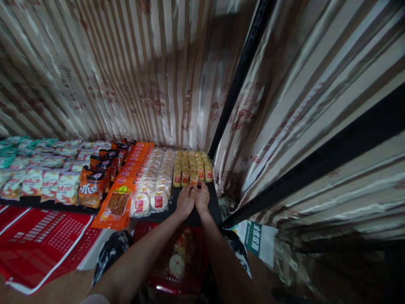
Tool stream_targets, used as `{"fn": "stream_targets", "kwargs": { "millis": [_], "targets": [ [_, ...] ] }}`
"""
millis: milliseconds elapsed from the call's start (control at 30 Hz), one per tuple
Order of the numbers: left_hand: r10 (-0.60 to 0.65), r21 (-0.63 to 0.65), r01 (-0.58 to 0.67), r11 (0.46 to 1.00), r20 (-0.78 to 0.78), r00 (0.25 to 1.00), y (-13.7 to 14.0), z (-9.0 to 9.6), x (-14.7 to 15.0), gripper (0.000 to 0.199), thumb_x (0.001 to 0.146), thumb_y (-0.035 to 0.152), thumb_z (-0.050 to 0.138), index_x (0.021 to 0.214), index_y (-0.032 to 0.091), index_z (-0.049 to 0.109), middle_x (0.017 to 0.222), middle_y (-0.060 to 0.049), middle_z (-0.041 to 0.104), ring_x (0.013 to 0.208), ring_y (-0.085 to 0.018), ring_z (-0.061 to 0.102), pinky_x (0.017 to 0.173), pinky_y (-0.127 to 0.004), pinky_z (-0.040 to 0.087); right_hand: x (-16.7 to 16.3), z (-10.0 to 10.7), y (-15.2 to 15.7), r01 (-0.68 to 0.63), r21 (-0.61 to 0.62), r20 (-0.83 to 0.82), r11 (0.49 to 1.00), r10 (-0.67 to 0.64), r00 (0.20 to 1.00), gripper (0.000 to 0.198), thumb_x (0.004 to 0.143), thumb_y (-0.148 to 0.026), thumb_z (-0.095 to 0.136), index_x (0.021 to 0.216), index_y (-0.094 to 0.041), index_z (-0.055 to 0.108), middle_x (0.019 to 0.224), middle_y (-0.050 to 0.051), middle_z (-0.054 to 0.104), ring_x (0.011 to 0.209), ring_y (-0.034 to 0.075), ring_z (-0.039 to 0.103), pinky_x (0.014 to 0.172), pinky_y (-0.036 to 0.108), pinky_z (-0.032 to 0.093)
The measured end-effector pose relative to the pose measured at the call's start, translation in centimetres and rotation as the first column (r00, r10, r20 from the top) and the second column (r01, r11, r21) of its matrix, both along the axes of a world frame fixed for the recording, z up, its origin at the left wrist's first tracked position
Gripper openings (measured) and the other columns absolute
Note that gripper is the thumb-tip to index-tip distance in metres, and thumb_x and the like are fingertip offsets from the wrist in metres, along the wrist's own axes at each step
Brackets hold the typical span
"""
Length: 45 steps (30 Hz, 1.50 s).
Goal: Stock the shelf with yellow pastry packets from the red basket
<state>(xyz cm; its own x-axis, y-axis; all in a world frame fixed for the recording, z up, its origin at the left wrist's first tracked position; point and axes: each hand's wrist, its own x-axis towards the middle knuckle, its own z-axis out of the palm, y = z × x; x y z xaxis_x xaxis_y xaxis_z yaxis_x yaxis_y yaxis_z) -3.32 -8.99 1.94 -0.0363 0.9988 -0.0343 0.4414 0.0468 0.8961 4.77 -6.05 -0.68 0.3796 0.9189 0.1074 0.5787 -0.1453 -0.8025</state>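
A person's left hand (186,199) and right hand (202,197) meet at the near edge of a black shelf (212,203), fingertips of both closed on a small yellow packet (194,179) with a red label, at the front of its block. Just past the fingers, from 11 to 1 o'clock, more yellow packets (185,160) stand in tight rows, seen here in dim light. At 10 o'clock from the hands, beside that block, two columns of round white cakes (159,201) run back in clear wrappers, next to a line of flat orange bags (117,204), the nearest showing brown sticks. Farther out toward 9 o'clock, puffed orange-and-black bags (91,188) give way to white snack bags (67,188). A red basket (41,240) lies at 8 o'clock, below the shelf. At 6 o'clock, under the forearms, another red basket (164,289) holds a white round item (176,266). A striped curtain (152,71) hangs at 12, a black pole (238,78) slants at 1, and a green-and-white bag (260,241) lies at 4.
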Motion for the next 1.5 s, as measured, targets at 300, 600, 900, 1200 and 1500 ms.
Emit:
{"fn": "stream_targets", "kwargs": {
  "millis": [300, 600, 900, 1200, 1500],
  "targets": [
    [-0.021, 0.003, 0.021, 1.0, -0.018, 1.0, 0.1, 0.4, 0.1, 0.038, 0.086, 0.024, 0.036, 0.117, 0.013, 0.054, 0.13, -0.01, 0.05, 0.124, -0.018, 0.042, 0.107, -0.031, 0.028, -0.2, -0.4, 0.1, 0.006, 0.066, 0.031, 0.998, -0.008, 0.999, 0.041, 0.077, -0.028, 0.044, 0.113, -0.013, 0.056, 0.103, 0.012, 0.059, 0.075, 0.017, 0.059, 0.072, 0.031, 0.045],
    [-0.02, 0.022, 0.019, 1.0, 0.003, 1.0, -0.4, 0.9, 0.1, 0.036, 0.086, 0.024, 0.035, 0.111, 0.012, 0.058, 0.127, -0.01, 0.053, 0.121, -0.017, 0.044, 0.107, -0.031, 0.029, -0.1, -0.8, -0.1, -0.03, 0.165, -0.037, 0.986, 0.037, 0.999, 0.043, 0.075, -0.023, 0.039, 0.113, -0.012, 0.055, 0.102, 0.012, 0.058, 0.077, 0.017, 0.058, 0.073, 0.031, 0.048],
    [-0.037, 0.018, 0.037, 0.999, 0.004, 0.999, -0.2, 0.8, 0.2, 0.039, 0.087, 0.022, 0.033, 0.114, 0.01, 0.057, 0.128, -0.011, 0.052, 0.124, -0.016, 0.042, 0.108, -0.029, 0.027, -0.3, -1.2, -0.3, -0.076, 0.234, -0.087, 0.969, 0.099, 0.991, 0.044, 0.075, -0.018, 0.037, 0.114, -0.014, 0.056, 0.108, 0.012, 0.057, 0.084, 0.016, 0.058, 0.076, 0.03, 0.048],
    [-0.013, 0.027, 0.012, 1.0, 0.036, 0.999, 0.1, -0.2, -0.1, 0.04, 0.085, 0.023, 0.034, 0.115, 0.01, 0.057, 0.128, -0.011, 0.053, 0.121, -0.017, 0.045, 0.107, -0.03, 0.03, -0.4, -1.5, -0.8, -0.12, 0.232, 0.101, 0.965, 0.098, 0.99, 0.045, 0.076, -0.015, 0.034, 0.113, -0.014, 0.059, 0.118, 0.011, 0.056, 0.105, 0.02, 0.047, 0.092, 0.035, 0.039],
    [-0.023, 0.034, 0.023, 0.999, -0.019, 1.0, -0.3, 0.0, 0.0, 0.04, 0.085, 0.021, 0.033, 0.115, 0.011, 0.057, 0.127, -0.01, 0.054, 0.12, -0.016, 0.045, 0.107, -0.03, 0.03, -0.3, -1.3, -1.5, -0.128, 0.205, 0.144, 0.97, 0.1, 0.985, 0.044, 0.077, -0.015, 0.034, 0.113, -0.013, 0.061, 0.116, 0.011, 0.056, 0.103, 0.019, 0.045, 0.093, 0.032, 0.038]
  ]
}}
